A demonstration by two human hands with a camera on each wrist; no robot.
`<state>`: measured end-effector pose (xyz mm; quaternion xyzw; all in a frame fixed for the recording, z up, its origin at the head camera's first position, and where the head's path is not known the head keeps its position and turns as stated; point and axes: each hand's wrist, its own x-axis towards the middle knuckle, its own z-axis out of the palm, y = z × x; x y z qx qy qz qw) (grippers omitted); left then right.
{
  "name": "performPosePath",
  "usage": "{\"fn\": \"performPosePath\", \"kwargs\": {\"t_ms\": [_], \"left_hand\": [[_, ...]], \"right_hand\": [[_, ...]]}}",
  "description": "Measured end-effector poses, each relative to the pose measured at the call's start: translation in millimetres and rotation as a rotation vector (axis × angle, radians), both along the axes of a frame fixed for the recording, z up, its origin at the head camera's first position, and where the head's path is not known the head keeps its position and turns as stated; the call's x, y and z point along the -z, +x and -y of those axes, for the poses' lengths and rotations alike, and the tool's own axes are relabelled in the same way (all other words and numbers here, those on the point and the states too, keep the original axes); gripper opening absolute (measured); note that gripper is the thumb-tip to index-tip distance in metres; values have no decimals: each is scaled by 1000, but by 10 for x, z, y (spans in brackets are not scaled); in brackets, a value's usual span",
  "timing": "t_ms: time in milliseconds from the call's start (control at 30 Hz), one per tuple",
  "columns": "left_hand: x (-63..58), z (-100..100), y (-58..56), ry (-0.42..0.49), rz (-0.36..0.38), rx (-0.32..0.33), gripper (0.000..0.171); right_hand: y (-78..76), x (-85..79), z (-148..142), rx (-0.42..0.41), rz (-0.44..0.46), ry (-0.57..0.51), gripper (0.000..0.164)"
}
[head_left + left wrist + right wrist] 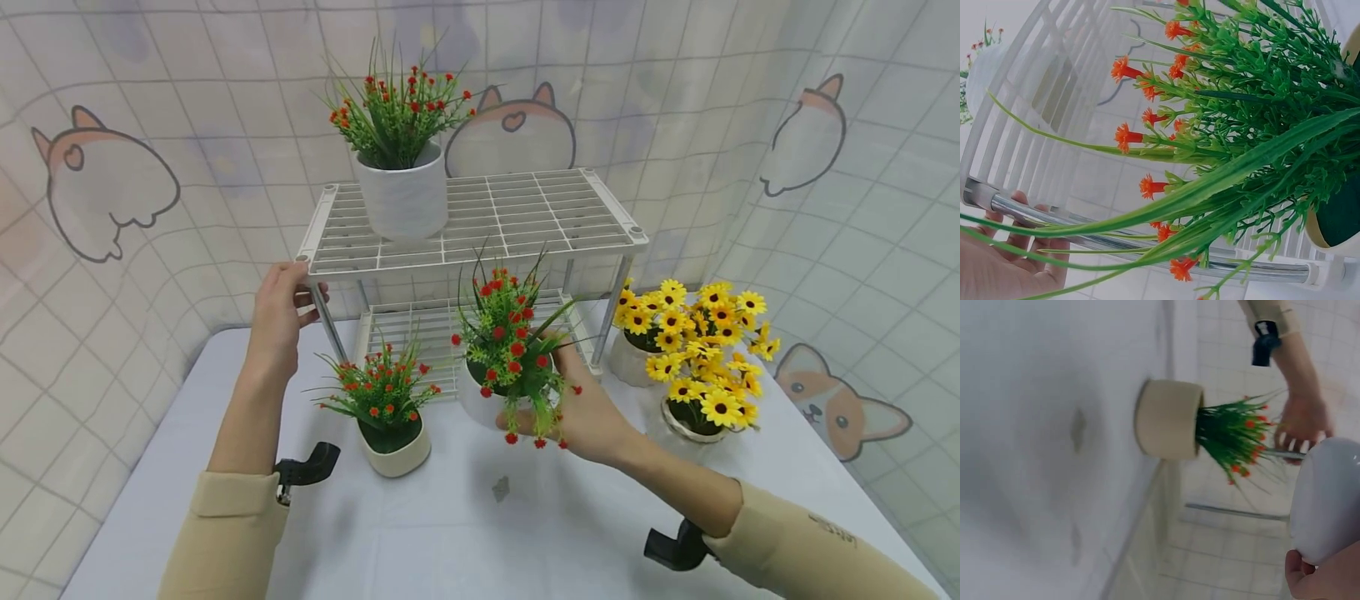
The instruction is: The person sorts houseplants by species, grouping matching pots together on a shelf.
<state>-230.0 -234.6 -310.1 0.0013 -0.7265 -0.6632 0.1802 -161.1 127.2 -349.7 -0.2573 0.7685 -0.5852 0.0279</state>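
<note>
My left hand (279,312) grips the front left corner of a white two-tier wire shelf (525,212), its fingers around the metal post (1147,247) just under the top tier. My right hand (585,408) holds a white pot (1329,500) of red flowers (513,333) in front of the shelf, raised over the table. The fingers on the pot's far side are hidden. Left of it, a cream pot (397,454) with small red-orange flowers stands on the table, near the shelf's front left post.
On the top tier, toward the left, stands a white pot (401,196) of orange-red flowers. Two pots of yellow flowers (701,350) stand right of the shelf, close to my right forearm. A white cloth covers the table (420,542); a patterned curtain (225,167) hangs behind.
</note>
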Motion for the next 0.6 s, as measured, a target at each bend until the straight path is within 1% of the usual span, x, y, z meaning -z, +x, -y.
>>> {"fn": "performPosePath", "kwargs": {"t_ms": [33, 100, 167, 267, 333, 400, 433, 467, 533, 567, 600], "left_hand": [[2, 1, 0, -5, -1, -1, 25], [5, 7, 2, -15, 2, -3, 27], [6, 6, 2, -27, 5, -5, 29], [6, 6, 4, -42, 9, -11, 32], [6, 4, 4, -45, 10, -14, 34], [7, 3, 5, -47, 10, -15, 34], [7, 2, 6, -49, 10, -16, 34], [7, 0, 8, -48, 9, -16, 35], [3, -5, 14, -54, 5, -16, 36], [0, -9, 18, -55, 3, -17, 37], [-3, -11, 21, -56, 1, -17, 37]], "right_hand": [[1, -62, -5, 6, -25, 7, 95], [-6, -184, -13, 8, -43, -2, 91], [-17, -308, -19, 17, -57, -9, 92], [-48, -489, -30, 89, -91, 49, 102], [-90, -592, -30, 115, -105, 36, 104], [-131, -697, -31, 158, -139, 65, 104], [-156, -739, -28, 126, -115, 2, 102], [-191, -787, -16, 113, -110, -42, 98], [-275, -885, 5, 109, -91, -115, 92], [-322, -940, 23, 85, -80, -171, 87], [-380, -996, 46, 86, -80, -199, 83]]}}
